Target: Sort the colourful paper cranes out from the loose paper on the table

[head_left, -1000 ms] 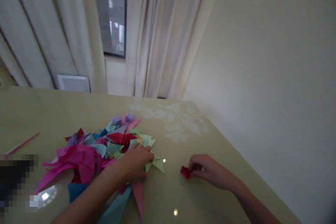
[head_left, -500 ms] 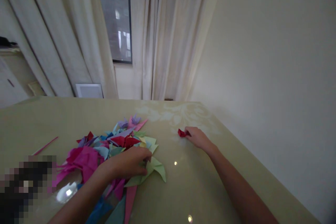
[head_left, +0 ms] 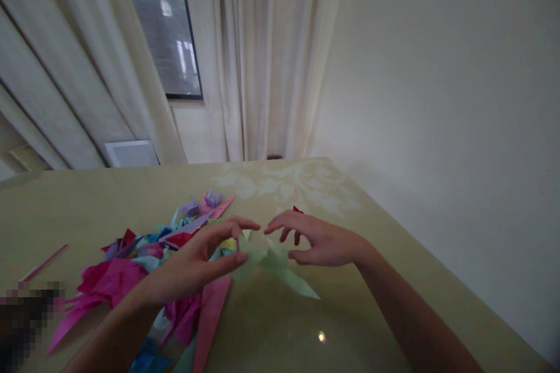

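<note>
A light green paper crane (head_left: 273, 261), blurred, is between my two hands over the right side of a pile of folded paper. My left hand (head_left: 214, 245) has its thumb and a bent finger at the crane's left wing, its index finger stretched out above. From the right, my right hand (head_left: 321, 239) reaches toward the crane with fingers apart and nothing in them. Just behind my right hand a bit of a red folded paper piece (head_left: 297, 210) shows; the rest is hidden.
Folded papers lie heaped on the left, among them a magenta piece (head_left: 111, 280), a pink strip (head_left: 213, 315) and purple cranes (head_left: 213, 197). A thin pink stick (head_left: 46, 261) is at far left. The tabletop (head_left: 350, 326) meets a wall on the right; curtains (head_left: 262, 58) hang behind.
My left hand has shifted the green crane to the right, off the pile's edge. My right hand has let go of the red piece and come left, opening. The view has turned slightly right.
</note>
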